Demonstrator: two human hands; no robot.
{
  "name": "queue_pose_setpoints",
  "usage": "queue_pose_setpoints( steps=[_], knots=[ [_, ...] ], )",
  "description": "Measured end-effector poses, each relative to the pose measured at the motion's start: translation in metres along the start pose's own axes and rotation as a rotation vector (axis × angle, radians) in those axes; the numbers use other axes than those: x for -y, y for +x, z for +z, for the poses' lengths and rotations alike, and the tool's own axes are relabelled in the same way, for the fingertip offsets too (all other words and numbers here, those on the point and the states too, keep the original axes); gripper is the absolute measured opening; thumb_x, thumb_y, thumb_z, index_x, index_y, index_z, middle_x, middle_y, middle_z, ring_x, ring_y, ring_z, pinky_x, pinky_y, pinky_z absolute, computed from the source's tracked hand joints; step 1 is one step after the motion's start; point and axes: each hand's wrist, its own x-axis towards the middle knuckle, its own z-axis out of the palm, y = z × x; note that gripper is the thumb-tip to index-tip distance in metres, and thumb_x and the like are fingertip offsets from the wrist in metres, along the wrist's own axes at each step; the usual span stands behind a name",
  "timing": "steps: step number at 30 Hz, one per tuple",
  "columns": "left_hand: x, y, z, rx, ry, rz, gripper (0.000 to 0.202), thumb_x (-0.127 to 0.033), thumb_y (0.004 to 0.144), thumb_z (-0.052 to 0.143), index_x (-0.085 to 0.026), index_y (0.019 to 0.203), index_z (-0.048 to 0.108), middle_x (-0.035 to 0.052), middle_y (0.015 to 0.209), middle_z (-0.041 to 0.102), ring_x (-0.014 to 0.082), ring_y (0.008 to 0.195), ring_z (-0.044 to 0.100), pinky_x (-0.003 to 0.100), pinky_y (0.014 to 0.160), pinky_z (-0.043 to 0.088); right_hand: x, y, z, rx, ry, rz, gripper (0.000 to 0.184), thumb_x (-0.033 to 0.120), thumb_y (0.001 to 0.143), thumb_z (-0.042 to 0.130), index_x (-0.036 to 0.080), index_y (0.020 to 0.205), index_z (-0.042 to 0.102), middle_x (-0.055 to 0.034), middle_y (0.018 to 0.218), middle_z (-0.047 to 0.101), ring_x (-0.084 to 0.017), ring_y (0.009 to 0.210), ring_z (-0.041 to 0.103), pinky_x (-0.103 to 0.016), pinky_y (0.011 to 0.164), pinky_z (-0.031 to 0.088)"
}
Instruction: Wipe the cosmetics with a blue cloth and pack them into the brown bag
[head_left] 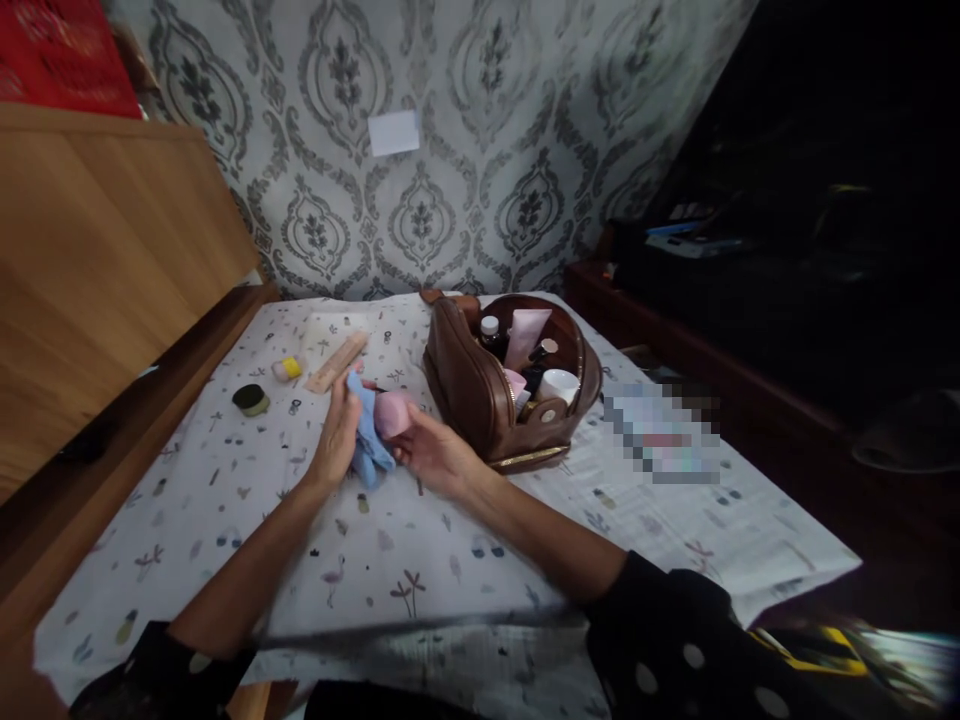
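My left hand [337,435] is closed around a light blue cloth [367,435], which is bunched against a small pink jar [391,413]. From the other side, my right hand [435,450] grips the jar by its edge. Just right of my hands stands an unzipped brown toiletry bag [469,385]. Inside it are a pink tube [526,335], a dark bottle with a white cap [490,332], a white jar [559,385] and other small items. Beyond my left hand lie a flat beige packet [337,362], a small yellow-banded container [286,369] and a dark green jar [250,400].
A white cloth with small prints [375,580] covers the table. A wooden panel [112,260] rises at the left, and patterned wallpaper [420,215] stands behind. A blurred-out flat item [664,435] lies to the right of the bag.
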Motion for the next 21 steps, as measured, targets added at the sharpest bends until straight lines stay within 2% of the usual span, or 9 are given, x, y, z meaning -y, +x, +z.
queue_pose_setpoints(
  steps=[4, 7, 9, 13, 17, 21],
  knots=[
    [0.006, -0.001, -0.001, 0.147, 0.238, 0.275, 0.069, -0.057, 0.089, 0.061, -0.022, 0.145, 0.041, 0.0147, 0.137, 0.054, 0.0281, 0.127, 0.053, 0.045, 0.106, 0.046, -0.005, 0.004, 0.002, -0.004, 0.103, -0.013, 0.015, 0.032, 0.090, 0.071, 0.018, 0.095, 0.068, -0.0008, 0.082, 0.071, -0.012, 0.073, 0.064, -0.021, 0.067, 0.051],
    [0.010, -0.003, 0.001, 0.208, 0.403, 0.379, 0.058, -0.049, 0.091, 0.062, -0.023, 0.140, 0.046, 0.0121, 0.128, 0.059, 0.0272, 0.121, 0.057, 0.043, 0.101, 0.048, -0.010, 0.005, -0.003, 0.039, 0.099, -0.004, 0.019, 0.036, 0.092, 0.070, 0.017, 0.095, 0.068, -0.0003, 0.083, 0.072, -0.010, 0.071, 0.063, -0.021, 0.070, 0.051],
    [0.012, -0.005, 0.001, 0.204, 0.430, 0.402, 0.052, -0.047, 0.093, 0.059, -0.023, 0.138, 0.047, 0.0106, 0.124, 0.061, 0.0257, 0.115, 0.059, 0.041, 0.097, 0.049, -0.011, 0.005, -0.008, 0.075, 0.061, 0.002, 0.028, 0.044, 0.091, 0.070, 0.016, 0.093, 0.068, -0.0005, 0.080, 0.071, -0.010, 0.067, 0.061, -0.021, 0.067, 0.051],
    [0.012, -0.006, -0.001, 0.149, 0.419, 0.440, 0.053, -0.052, 0.093, 0.057, -0.022, 0.136, 0.047, 0.0098, 0.120, 0.062, 0.0255, 0.109, 0.061, 0.038, 0.092, 0.050, -0.010, 0.004, -0.014, 0.137, -0.019, 0.001, 0.039, 0.054, 0.088, 0.071, 0.015, 0.097, 0.069, -0.0015, 0.080, 0.070, -0.010, 0.064, 0.058, -0.021, 0.058, 0.047],
    [0.010, -0.008, -0.002, 0.120, 0.477, 0.414, 0.053, -0.057, 0.094, 0.050, -0.023, 0.135, 0.050, 0.0077, 0.113, 0.061, 0.0241, 0.100, 0.062, 0.036, 0.087, 0.050, -0.009, 0.002, -0.015, 0.144, -0.052, -0.036, 0.040, 0.051, 0.080, 0.079, 0.018, 0.099, 0.069, -0.0012, 0.083, 0.071, -0.010, 0.068, 0.060, -0.020, 0.056, 0.045],
    [0.011, -0.009, -0.003, 0.115, 0.464, 0.402, 0.048, -0.054, 0.097, 0.043, -0.022, 0.131, 0.054, 0.0054, 0.105, 0.060, 0.0214, 0.090, 0.062, 0.034, 0.081, 0.050, -0.011, 0.002, -0.014, 0.151, -0.059, -0.102, 0.045, 0.045, 0.071, 0.088, 0.016, 0.100, 0.070, -0.0011, 0.083, 0.071, -0.010, 0.070, 0.062, -0.020, 0.058, 0.047]
  ],
)
